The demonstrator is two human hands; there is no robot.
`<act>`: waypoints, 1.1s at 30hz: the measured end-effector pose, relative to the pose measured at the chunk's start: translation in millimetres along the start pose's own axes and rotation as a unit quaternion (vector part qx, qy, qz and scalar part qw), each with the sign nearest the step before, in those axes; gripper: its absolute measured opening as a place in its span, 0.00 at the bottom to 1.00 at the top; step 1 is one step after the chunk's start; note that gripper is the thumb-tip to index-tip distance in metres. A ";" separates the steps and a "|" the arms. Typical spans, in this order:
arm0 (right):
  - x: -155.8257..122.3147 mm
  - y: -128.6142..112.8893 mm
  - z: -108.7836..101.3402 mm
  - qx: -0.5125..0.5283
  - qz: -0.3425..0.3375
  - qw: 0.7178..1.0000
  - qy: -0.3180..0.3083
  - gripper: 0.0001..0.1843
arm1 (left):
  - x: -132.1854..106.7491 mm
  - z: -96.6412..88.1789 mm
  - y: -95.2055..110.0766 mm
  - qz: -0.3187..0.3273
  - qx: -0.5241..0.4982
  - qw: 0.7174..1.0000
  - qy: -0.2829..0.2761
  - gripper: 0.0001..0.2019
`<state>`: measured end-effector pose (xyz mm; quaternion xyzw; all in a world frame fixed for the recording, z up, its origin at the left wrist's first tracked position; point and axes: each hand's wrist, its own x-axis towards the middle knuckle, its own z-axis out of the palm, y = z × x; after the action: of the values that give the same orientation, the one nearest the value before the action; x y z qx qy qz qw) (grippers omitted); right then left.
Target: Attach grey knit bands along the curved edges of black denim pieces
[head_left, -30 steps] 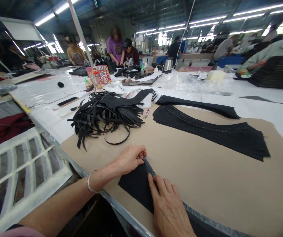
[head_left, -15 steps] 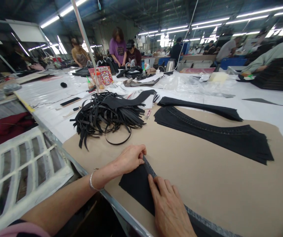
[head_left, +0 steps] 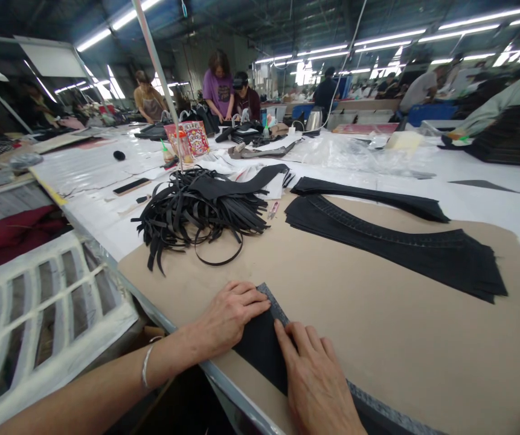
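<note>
Head view: two hands flatten the edge strip of a black cloth

Both hands are on a piece of black cloth (head_left: 262, 347), which lies at the near edge of a tan sheet (head_left: 404, 338) on the table. A speckled grey strip (head_left: 275, 306) runs along the cloth's far edge; whether it is sewn on or folded over, I cannot tell. The left hand (head_left: 230, 317) lies palm down near the cloth's end, fingers close together, their tips on the strip; its thumb is hidden, so I cannot tell whether it pinches anything. The right hand (head_left: 316, 380) rests just beside it, fingers slightly spread and bent, bearing on the cloth.

To do this well, I would keep the right hand's weight steady as an anchor and smooth with the left fingertips along the strip, not across it, since a sideways push could ripple the curve. Light, even pressure should suit thin cloth. A stack of black pieces (head_left: 400, 244), a heap of black straps (head_left: 200, 211) and small snips (head_left: 273, 210) lie farther back, well apart from the hands.
</note>
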<state>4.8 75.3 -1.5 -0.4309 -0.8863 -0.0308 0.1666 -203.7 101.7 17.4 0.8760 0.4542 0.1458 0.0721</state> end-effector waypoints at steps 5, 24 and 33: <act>7.4 0.7 -7.8 0.071 0.060 0.996 -0.011 0.24 | 18.8 -13.3 -3.2 -0.075 -0.092 0.990 0.075 0.14; 58.8 -11.7 -7.5 -0.014 0.065 0.997 -0.047 0.06 | 17.0 -4.2 -17.0 -0.047 -0.093 0.992 0.067 0.12; 71.9 -18.3 -2.9 -0.138 0.001 0.986 -0.098 0.09 | 10.2 1.8 -22.9 -0.051 -0.068 0.994 0.074 0.10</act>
<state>-49.8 117.5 26.0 -0.4514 -0.8853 -0.1099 0.0176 -215.3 123.2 11.7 0.8314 0.4917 0.2368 0.1047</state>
